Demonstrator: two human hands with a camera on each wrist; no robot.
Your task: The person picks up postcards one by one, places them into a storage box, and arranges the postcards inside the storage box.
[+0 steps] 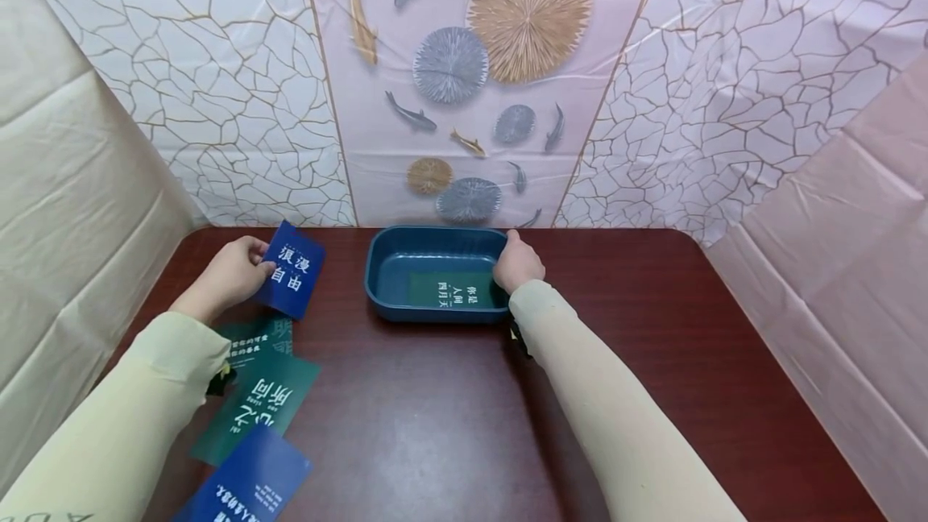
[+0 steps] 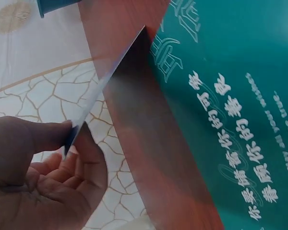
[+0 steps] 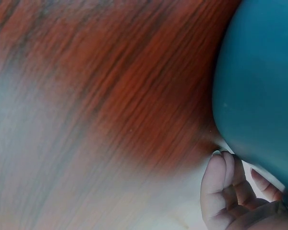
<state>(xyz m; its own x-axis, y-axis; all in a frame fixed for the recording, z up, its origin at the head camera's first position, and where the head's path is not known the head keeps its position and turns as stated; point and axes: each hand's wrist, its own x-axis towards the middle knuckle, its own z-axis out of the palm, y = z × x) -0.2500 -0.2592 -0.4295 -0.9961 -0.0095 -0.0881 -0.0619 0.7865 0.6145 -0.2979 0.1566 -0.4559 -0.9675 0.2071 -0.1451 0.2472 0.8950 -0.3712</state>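
My left hand [image 1: 228, 276] pinches a dark blue card [image 1: 308, 252] with white characters between thumb and fingers, at the table's back left. In the left wrist view the card [image 2: 98, 93] is seen almost edge-on, tilted above the table. A teal rectangular dish [image 1: 442, 314] stands at the back middle, with a green card [image 1: 424, 288] lying inside toward its right. My right hand [image 1: 519, 264] grips the dish's right end. In the right wrist view, the curled fingers [image 3: 216, 177] lie against the outside of the dish [image 3: 259, 86].
Below the left hand lie overlapping cards: a green one [image 2: 240, 57] partly under the arm, another green card [image 1: 254, 409], and a blue card [image 1: 254, 470] at the front edge of view. Patterned sheeting [image 1: 246, 87] rises behind the brown table [image 1: 406, 425].
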